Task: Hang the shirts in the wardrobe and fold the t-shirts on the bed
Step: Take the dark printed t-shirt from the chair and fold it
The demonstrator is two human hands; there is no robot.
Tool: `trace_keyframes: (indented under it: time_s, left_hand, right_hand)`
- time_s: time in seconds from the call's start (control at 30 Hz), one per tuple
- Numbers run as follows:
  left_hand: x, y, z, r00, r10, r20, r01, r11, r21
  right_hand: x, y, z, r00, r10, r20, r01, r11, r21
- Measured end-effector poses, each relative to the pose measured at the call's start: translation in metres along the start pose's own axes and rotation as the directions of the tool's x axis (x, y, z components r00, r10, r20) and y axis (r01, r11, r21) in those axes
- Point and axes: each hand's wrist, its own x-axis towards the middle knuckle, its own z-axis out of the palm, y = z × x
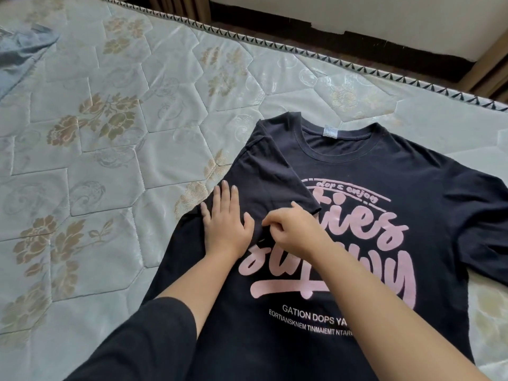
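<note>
A black t-shirt (384,171) with pink lettering lies face up on the mattress (115,138), collar pointing away from me. Its left sleeve (275,177) is folded inward over the chest print. My left hand (225,224) lies flat with straight fingers on the folded left edge. My right hand (291,232) has curled fingers pinching the fabric at the sleeve's hem, just beside the left hand. The right sleeve (478,210) is spread out flat.
A grey-blue garment (19,50) lies crumpled at the far left corner of the mattress. The mattress edge (302,50) runs diagonally across the top, with dark floor and a pale wall base (357,12) beyond it.
</note>
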Motion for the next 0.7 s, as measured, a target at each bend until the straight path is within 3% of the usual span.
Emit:
trace_keyframes:
  time_s: [0.07, 0.1, 0.13, 0.2, 0.27, 0.33, 0.47, 0.7]
  left_hand:
    - [0.001, 0.004, -0.001, 1.000, -0.021, 0.017, 0.020, 1.000, 0.020]
    - [0.001, 0.004, -0.002, 0.999, -0.031, 0.031, 0.029, 0.999, 0.044]
    - [0.002, 0.004, -0.003, 0.999, -0.027, 0.038, 0.024, 0.996, 0.092]
    - [0.004, 0.002, 0.003, 0.999, 0.001, 0.050, -0.011, 0.980, 0.200]
    - [0.003, 0.001, 0.005, 1.000, 0.007, -0.001, -0.007, 0.986, 0.165]
    - [0.005, 0.001, 0.006, 0.999, -0.017, -0.032, 0.018, 0.998, 0.053]
    - [0.004, 0.000, 0.008, 0.997, 0.011, -0.076, -0.007, 0.999, 0.054]
    - [0.005, -0.001, 0.009, 0.993, 0.004, -0.118, 0.001, 0.999, 0.046]
  right_hand:
    - [0.011, -0.001, 0.009, 0.943, -0.101, -0.317, 0.105, 0.995, -0.005]
    - [0.019, -0.004, 0.013, 0.925, -0.135, -0.354, 0.152, 0.988, 0.021]
    - [0.028, -0.010, 0.020, 0.925, -0.173, -0.338, 0.195, 0.980, 0.032]
    - [0.047, -0.019, 0.033, 0.949, -0.263, -0.175, 0.259, 0.965, -0.046]
    - [0.060, -0.010, 0.037, 0.962, -0.270, -0.039, 0.264, 0.958, -0.116]
    - [0.073, 0.010, 0.035, 0.973, -0.229, -0.026, 0.219, 0.953, -0.211]
    - [0.106, 0.049, 0.005, 0.993, -0.096, -0.065, 0.071, 0.945, -0.318]
    - [0.115, 0.068, -0.020, 0.985, 0.124, -0.120, -0.157, 0.935, -0.317]
